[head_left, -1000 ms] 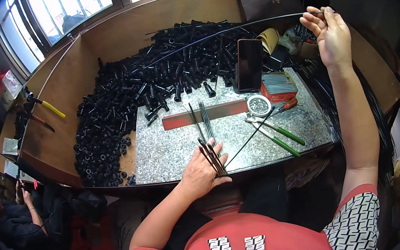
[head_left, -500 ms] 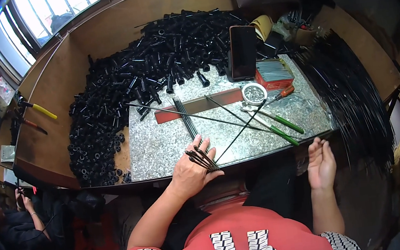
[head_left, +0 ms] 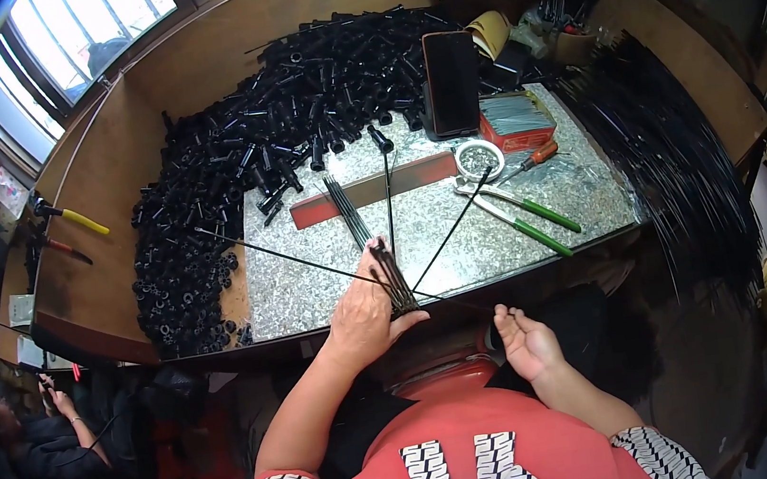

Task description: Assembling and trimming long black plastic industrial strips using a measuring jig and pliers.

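Note:
My left hand [head_left: 361,317] is closed round a bundle of thin black rods [head_left: 347,208] over the front edge of a speckled stone slab. Their dark ends stick up past my fingers. Several rods fan out from that bundle: one points away from me, one runs to the white dish, and a long one slants over the slab's left part. At the front edge, to the right of my left hand, my right hand [head_left: 529,344] has thumb and fingertips pinched on what looks like the near end of this long rod. Its palm is turned up.
Black plastic tubes [head_left: 317,85] are heaped behind the slab [head_left: 312,282]. On it are a red bar [head_left: 414,178], a phone [head_left: 452,83], a white dish [head_left: 479,160], green-handled pliers [head_left: 536,230], a screwdriver [head_left: 541,154] and a red box [head_left: 524,139]. Black rods [head_left: 658,139] lie rightward. Another person [head_left: 67,431] sits left.
My right hand has moved left toward my left hand. The long rod's near end has swung down off the slab toward it. Another rod has turned to point straight away from me.

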`<move>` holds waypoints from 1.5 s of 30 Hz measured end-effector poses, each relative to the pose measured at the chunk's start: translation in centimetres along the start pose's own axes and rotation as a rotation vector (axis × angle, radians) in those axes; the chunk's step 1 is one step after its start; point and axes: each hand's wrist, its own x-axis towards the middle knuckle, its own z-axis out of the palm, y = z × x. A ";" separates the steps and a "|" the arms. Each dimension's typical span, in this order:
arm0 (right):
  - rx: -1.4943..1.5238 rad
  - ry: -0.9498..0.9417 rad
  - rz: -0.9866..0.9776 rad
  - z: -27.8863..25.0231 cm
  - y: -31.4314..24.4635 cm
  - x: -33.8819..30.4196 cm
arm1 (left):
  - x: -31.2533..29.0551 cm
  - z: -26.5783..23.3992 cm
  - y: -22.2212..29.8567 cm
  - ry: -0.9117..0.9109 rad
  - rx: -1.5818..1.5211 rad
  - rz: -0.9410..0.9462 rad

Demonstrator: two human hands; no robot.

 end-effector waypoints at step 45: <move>-1.979 0.058 -1.493 14.5 -23.3 2.2 | 1.0 0.6 0.6 -0.103 0.145 0.096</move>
